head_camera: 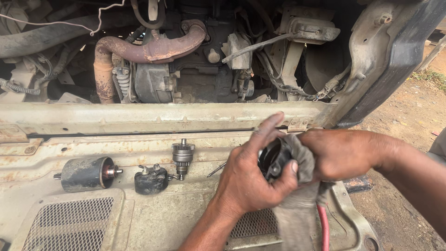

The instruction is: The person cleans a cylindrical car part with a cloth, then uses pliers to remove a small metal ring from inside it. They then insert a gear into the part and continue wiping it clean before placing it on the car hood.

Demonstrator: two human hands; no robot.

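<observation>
Head view: a dark round metal part (274, 158) is gripped between both hands, above the dusty beige vehicle panel (139, 214). A grey rag (297, 209) is wrapped around the part's right side and hangs down below the hands. The left hand (253, 176) is curled around the part from the left, thumb pressed on its front, index finger stretched upward over the top; a ring is seen on that finger. The right hand (341, 153) is closed over the rag and the part from the right, fingers mostly hidden by the cloth. Motion blur is present on both hands, so finer detail of the part cannot be told.

Just below the right hand, a red cable (324, 227) is seen running down beside the rag. Left of the left hand, a thin metal pin (216, 169) lies on the panel. Further left, a small gear with shaft (182, 158) stands upright, then a black cap-like piece (151, 179), then a cylindrical solenoid (86, 173) lying on its side, all well apart from the hands. A mesh grille (69, 223) is set in the panel below these parts. Beyond the hands, the open engine bay is seen, with a rusty curved pipe (148, 49). Right of the right hand, bare dirt ground (409, 116) is visible.
</observation>
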